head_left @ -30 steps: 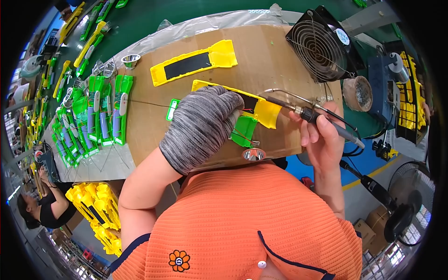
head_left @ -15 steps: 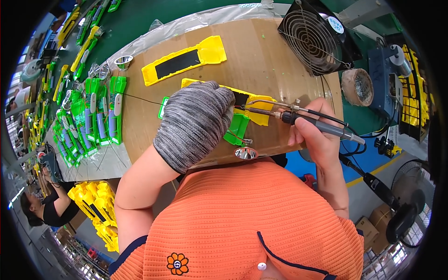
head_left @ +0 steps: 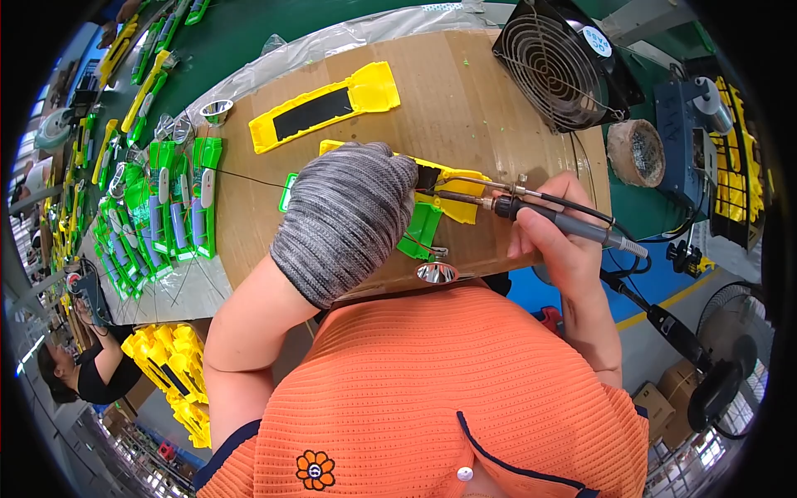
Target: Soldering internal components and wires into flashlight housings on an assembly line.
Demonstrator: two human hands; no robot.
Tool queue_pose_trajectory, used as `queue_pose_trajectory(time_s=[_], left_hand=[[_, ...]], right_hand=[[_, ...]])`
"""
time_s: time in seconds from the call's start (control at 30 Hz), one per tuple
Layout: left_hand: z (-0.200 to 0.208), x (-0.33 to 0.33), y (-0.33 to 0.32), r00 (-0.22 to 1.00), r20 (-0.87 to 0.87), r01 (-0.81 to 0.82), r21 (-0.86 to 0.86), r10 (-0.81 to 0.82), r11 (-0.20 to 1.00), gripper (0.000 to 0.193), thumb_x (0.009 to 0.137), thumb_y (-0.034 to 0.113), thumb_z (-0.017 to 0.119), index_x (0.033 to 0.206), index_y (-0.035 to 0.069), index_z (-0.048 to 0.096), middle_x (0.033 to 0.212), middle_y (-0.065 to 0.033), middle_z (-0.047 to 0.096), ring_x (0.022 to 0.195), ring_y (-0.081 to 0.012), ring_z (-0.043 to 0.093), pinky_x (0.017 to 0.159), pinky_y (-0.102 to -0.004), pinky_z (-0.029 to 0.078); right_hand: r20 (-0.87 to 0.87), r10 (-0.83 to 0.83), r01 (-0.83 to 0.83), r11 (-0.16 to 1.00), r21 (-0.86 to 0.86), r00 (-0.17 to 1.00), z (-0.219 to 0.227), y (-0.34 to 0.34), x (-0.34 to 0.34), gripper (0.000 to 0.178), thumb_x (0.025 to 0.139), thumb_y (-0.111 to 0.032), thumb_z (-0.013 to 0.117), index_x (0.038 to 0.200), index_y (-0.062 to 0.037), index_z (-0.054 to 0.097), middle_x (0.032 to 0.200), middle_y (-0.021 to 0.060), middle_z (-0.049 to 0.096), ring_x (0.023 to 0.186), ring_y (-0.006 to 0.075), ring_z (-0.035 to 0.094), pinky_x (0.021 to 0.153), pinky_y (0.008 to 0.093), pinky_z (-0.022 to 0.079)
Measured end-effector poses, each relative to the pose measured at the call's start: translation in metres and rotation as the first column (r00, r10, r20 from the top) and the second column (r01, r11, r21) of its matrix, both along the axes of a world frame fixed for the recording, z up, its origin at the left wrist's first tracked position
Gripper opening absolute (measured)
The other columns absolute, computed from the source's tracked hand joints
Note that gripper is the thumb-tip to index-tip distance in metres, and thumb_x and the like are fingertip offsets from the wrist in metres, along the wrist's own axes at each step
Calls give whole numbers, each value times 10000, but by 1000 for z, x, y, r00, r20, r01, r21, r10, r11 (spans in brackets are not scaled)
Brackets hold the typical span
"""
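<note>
My left hand (head_left: 347, 217), in a grey striped knit glove, is closed over a green plastic housing (head_left: 420, 232) that lies partly across a yellow housing (head_left: 459, 196). Its fingertips are hidden, so what they pinch cannot be made out fully. My bare right hand (head_left: 558, 235) grips a soldering iron (head_left: 573, 226) with a thin metal tube along its top. The iron's tip reaches to the green housing's upper edge, close beside the gloved fingers. A small silver reflector cup (head_left: 437, 272) hangs by wires at the housing's lower end.
A second yellow housing (head_left: 324, 108) with a black strip lies on the cardboard (head_left: 473, 91). Green housings with wires (head_left: 178, 199) crowd the left. A black fan (head_left: 556, 70), a tape roll (head_left: 636, 154) and a blue spool device (head_left: 685, 141) stand right. Yellow parts (head_left: 170, 361) are piled lower left.
Both hands stay almost in place. The soldering iron has shifted very slightly; the housings and reflector have hardly moved.
</note>
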State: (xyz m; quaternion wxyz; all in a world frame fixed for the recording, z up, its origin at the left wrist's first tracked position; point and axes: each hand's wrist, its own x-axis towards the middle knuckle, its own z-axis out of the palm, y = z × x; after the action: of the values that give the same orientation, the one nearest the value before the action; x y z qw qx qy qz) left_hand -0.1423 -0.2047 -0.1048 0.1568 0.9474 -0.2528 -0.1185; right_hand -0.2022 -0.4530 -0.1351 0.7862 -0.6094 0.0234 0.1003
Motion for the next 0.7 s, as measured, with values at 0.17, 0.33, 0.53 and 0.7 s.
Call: queue_pose_trajectory(time_s=[0.17,0.33,0.53,0.7], left_hand=[[0,2,-1,1000,-21,11,57,-10,998,118,859,186,677,907,83,707,827,-122,667,793,-316,663,739,-415,535],[2,3,-2,999,-39,17,55,-15,998,116,857,188,674,900,87,714,824,-123,668,790,-318,660,741,-426,532],[2,3,0,999,-30,25,23,-25,999,114,856,185,673,895,84,713,818,-127,663,783,-326,655,736,-432,530],[-1,3,-1,1000,-4,22,13,-22,1000,113,859,184,669,892,84,711,818,-128,660,776,-332,652,734,-433,528]], right_hand=[[12,0,1,999,-42,1000,0,1,-4,163,902,22,661,934,1,503,748,83,635,593,114,617,551,250,511],[10,-91,91,996,26,996,0,0,-14,193,908,11,655,989,1,480,736,98,619,584,147,619,548,274,520],[-10,-168,167,967,193,986,-6,11,-16,160,965,-40,593,1031,-14,450,718,87,564,613,199,610,722,399,576],[-84,-234,248,911,330,969,-2,27,-15,120,995,-79,555,1030,-23,454,716,74,547,631,195,598,994,510,487]])
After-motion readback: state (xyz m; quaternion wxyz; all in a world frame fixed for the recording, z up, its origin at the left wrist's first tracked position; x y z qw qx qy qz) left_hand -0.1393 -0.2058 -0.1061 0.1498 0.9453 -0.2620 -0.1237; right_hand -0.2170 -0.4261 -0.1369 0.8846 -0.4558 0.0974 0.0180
